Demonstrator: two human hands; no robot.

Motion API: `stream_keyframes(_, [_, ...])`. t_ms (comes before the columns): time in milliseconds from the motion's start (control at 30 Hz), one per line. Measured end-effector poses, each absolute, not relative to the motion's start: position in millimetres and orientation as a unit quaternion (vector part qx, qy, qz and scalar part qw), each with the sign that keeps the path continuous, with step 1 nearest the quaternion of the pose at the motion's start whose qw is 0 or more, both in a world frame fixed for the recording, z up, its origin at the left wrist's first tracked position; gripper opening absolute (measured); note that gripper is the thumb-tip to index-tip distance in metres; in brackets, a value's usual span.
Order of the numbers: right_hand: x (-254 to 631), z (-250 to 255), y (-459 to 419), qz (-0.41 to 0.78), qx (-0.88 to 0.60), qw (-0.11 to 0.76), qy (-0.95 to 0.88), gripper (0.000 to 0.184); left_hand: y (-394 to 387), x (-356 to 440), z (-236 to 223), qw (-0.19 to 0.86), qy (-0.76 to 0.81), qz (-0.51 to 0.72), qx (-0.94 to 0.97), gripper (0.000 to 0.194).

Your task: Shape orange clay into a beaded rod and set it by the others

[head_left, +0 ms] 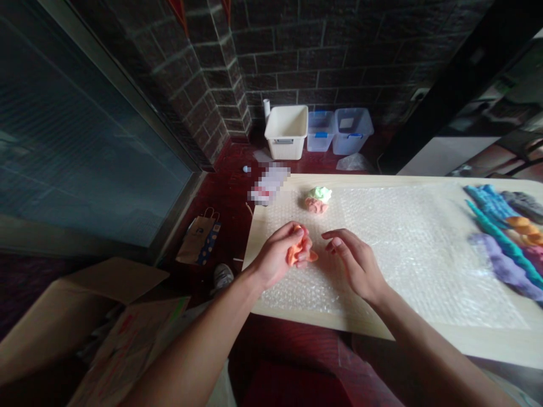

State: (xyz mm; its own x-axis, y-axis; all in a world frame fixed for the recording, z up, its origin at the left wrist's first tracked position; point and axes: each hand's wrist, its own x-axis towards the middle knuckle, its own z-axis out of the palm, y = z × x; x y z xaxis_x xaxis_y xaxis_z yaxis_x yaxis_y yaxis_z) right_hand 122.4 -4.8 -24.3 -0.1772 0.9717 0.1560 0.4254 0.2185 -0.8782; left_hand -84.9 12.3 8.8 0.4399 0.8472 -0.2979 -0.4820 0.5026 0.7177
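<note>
My left hand (pixel 283 249) is closed around a small crumpled orange cloth (pixel 294 252), with part of it poking out past the fingers. To its right, my right hand (pixel 354 257) hovers above the bubble wrap with its thumb and fingers apart and nothing in them. Just beyond both hands lie a pale green crumpled cloth (pixel 320 195) and a salmon-pink one (pixel 316 206), bunched up and touching each other. Bubble wrap (pixel 390 249) covers much of the pale wooden table (pixel 449 180).
Several bunched soft pieces, including a purple one (pixel 498 265) and a blue one (pixel 487 200), lie at the table's right end. A white bin (pixel 287 141) and clear boxes (pixel 352 133) stand by the brick wall. An open carton (pixel 106 282) and a paper bag (pixel 197 240) are at left.
</note>
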Motion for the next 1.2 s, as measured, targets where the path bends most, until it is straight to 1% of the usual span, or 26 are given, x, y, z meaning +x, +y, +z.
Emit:
stream_keyframes(67, [122.6, -24.6, -4.8, 0.353, -0.515, 0.383, -0.681, 0.042, 13.8, -86.4, 9.4, 0.812, 0.339, 0.393, 0.267, 0.035])
stream_keyframes(133, [122.8, -25.2, -4.8, 0.353, -0.515, 0.383, -0.68, 0.043, 14.4, -86.2, 7.9, 0.798, 0.373, 0.385, 0.276, 0.052])
stream_keyframes(167, [122.9, -25.5, -4.8, 0.354, -0.515, 0.383, -0.68, 0.043, 13.7, -85.1, 6.5, 0.777, 0.399, 0.391, 0.29, 0.059])
stream_keyframes(233, [123.3, -25.7, -4.9, 0.354, -0.516, 0.382, -0.68, 0.043, 8.8, -80.7, 3.5, 0.714, 0.451, 0.419, 0.334, 0.067])
stream_keyframes(300, [123.7, -25.4, -4.8, 0.352, -0.518, 0.381, -0.68, 0.043, -0.6, -73.9, 1.8, 0.65, 0.477, 0.432, 0.404, 0.068])
stream_keyframes(367, [124.4, -25.1, -4.5, 0.347, -0.519, 0.38, -0.682, 0.043, -12.1, -66.6, 1.9, 0.602, 0.464, 0.412, 0.503, 0.066])
stream_keyframes(467, [126.5, -26.2, -3.1, 0.337, -0.518, 0.385, -0.685, 0.043, -23.8, -60.8, 3.2, 0.58, 0.393, 0.381, 0.603, 0.061])
stream_keyframes(600, [130.9, -30.9, -0.9, 0.349, -0.523, 0.384, -0.676, 0.042, -20.3, -66.7, 1.8, 0.608, 0.373, 0.409, 0.569, 0.045])
stream_keyframes(700, [133.3, -33.7, 0.2, 0.349, -0.535, 0.381, -0.668, 0.043, -12.6, -73.9, 0.8, 0.624, 0.383, 0.436, 0.523, 0.04])
stream_keyframes(767, [134.0, -34.6, 0.7, 0.347, -0.54, 0.378, -0.667, 0.043, -9.7, -77.6, 1.7, 0.615, 0.395, 0.447, 0.515, 0.041])
stream_keyframes(867, [134.4, -35.0, 1.2, 0.347, -0.543, 0.373, -0.668, 0.044, -9.4, -81.9, 4.6, 0.582, 0.423, 0.451, 0.528, 0.049])
stream_keyframes(1000, [134.3, -35.0, 1.4, 0.344, -0.548, 0.37, -0.667, 0.045, -10.7, -84.9, 8.8, 0.481, 0.473, 0.449, 0.585, 0.059])
stream_keyframes(1100, [133.5, -34.5, 1.4, 0.34, -0.551, 0.368, -0.667, 0.046, -9.8, -84.4, 10.8, 0.446, 0.47, 0.456, 0.61, 0.06])
stream_keyframes(1200, [133.0, -34.0, 1.3, 0.338, -0.55, 0.369, -0.669, 0.046, -8.3, -83.1, 11.2, 0.444, 0.462, 0.461, 0.614, 0.059])
